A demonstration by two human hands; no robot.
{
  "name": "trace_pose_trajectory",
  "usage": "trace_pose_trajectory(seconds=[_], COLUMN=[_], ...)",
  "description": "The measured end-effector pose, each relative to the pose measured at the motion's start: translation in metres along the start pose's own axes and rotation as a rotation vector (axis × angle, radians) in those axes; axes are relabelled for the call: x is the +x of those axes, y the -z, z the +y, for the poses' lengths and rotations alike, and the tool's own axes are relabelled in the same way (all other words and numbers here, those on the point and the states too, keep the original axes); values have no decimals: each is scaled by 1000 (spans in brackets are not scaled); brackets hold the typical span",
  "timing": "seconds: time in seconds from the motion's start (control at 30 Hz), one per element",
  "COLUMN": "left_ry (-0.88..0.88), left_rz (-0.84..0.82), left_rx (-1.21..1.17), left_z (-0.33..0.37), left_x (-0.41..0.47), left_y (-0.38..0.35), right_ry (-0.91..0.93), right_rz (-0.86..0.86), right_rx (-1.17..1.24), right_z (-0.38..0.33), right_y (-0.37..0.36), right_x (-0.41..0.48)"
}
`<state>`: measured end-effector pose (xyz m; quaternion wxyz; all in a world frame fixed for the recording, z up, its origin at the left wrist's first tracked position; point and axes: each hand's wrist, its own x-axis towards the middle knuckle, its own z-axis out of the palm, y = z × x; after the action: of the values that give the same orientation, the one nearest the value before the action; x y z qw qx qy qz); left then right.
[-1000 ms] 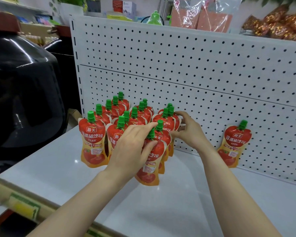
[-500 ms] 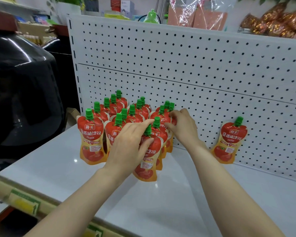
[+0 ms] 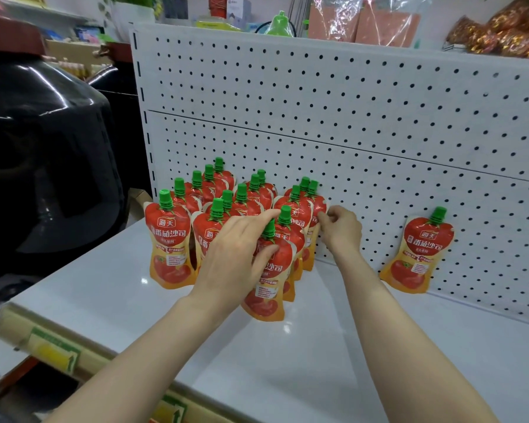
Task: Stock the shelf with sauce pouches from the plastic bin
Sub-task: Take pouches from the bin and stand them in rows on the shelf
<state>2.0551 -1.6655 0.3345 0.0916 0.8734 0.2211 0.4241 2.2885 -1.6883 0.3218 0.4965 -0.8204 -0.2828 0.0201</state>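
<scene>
Several red tomato sauce pouches with green caps stand in three rows on the white shelf point(image 3: 333, 355), against the pegboard back. My left hand point(image 3: 235, 257) grips the front pouch of the right row point(image 3: 268, 288) just below its cap. My right hand point(image 3: 341, 228) pinches the edge of a rear pouch of that row point(image 3: 318, 209) near the pegboard. One single pouch point(image 3: 417, 254) leans on the pegboard farther right, apart from the group. The plastic bin is out of view.
A white pegboard panel point(image 3: 348, 111) backs the shelf. A large glossy black object point(image 3: 37, 154) stands to the left. The shelf's front edge carries a price-tag strip point(image 3: 55, 352). Bagged goods point(image 3: 501, 35) sit above the pegboard.
My right hand has curled from a flat reach behind the right row into a pinch on a rear pouch's edge. My left hand keeps its hold on the front pouch.
</scene>
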Motion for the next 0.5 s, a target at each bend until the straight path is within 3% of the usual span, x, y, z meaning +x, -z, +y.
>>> trace_pose_trajectory(seconds=[0.1,0.2,0.37,0.43,0.5], left_ry=[-2,-21,-131,-127,80], left_rz=[1,52,277,200,27], left_rx=[-12,23,-8,-161,-428], left_z=[0,1,24,38,57], left_x=[-1,-2,-23,-35,-46], left_y=[1,-1,0,-4,-7], right_ry=[60,102,-33,-90,-96], right_rz=[10,133,364,374,344], right_rx=[82,169,483,631,731], right_z=[5,11,14,7,-1], right_y=[6,30,96,117,129], right_x=[-3,-13,-34,-47,-65])
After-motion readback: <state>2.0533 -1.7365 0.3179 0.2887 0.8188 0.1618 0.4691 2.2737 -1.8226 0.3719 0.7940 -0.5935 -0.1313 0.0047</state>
